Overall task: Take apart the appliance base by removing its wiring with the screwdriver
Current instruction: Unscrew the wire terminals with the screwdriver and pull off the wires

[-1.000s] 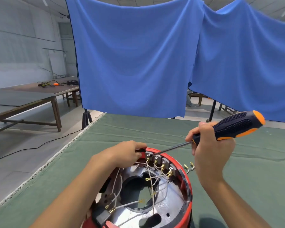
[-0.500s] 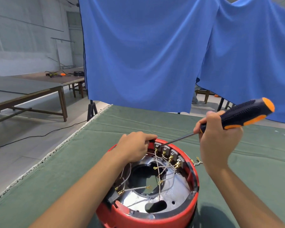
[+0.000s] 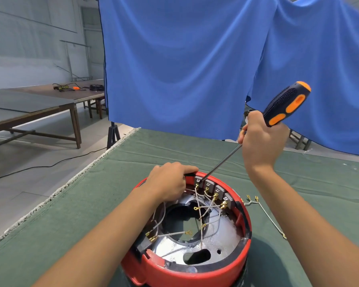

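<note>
Green-clothed table [image 3: 91, 204]: screwdriver [image 3: 286, 104] tip at appliance base [image 3: 195, 272] rim.

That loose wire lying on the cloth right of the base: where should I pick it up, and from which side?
Probably best to pinch the loose wire mid-run, from above and the right. It lies flat on the green cloth, clear of the red base; its forked end with brass terminals sits close to the rim, so space is tighter there.

Red appliance base [image 3: 197, 272], black-and-orange screwdriver [image 3: 286, 104] handle — green table cloth [image 3: 71, 214], blue backdrop [image 3: 174, 59].
</note>
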Demonstrator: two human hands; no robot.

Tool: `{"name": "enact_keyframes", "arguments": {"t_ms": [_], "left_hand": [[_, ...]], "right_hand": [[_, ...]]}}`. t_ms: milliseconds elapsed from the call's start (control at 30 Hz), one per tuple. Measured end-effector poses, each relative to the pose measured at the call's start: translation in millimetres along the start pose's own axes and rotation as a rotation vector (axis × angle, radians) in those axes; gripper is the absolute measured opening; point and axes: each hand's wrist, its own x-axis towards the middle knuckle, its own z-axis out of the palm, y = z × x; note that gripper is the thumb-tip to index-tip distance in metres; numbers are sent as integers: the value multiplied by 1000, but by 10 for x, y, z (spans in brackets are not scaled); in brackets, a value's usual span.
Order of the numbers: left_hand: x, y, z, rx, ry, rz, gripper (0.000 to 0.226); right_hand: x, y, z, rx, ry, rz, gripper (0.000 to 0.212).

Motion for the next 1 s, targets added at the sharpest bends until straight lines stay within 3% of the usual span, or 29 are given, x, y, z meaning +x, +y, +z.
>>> {"name": "enact_keyframes", "arguments": {"t_ms": [233,367,433,533,833,1000], "left_hand": [[-10,-9,5,1,10,8,58],[-14,-4,0,19,2,10,62],[-20,-3,0,25,7,13,62],[-35,-1,-1,23,12,11,61],[-50,14,-5,21,21,9,60],[-35,18,1,23,24,8,60]], "right_hand": [[178,108,87,-18,22,148,17],[236,182,69,-10,63,206,29],[221,199,18,1,97,212,25],[131,173,-77,30,129,189,12],[-233,17,-258,177,42,-6,37],[-208,6,-248,171,53,14,27]]}}
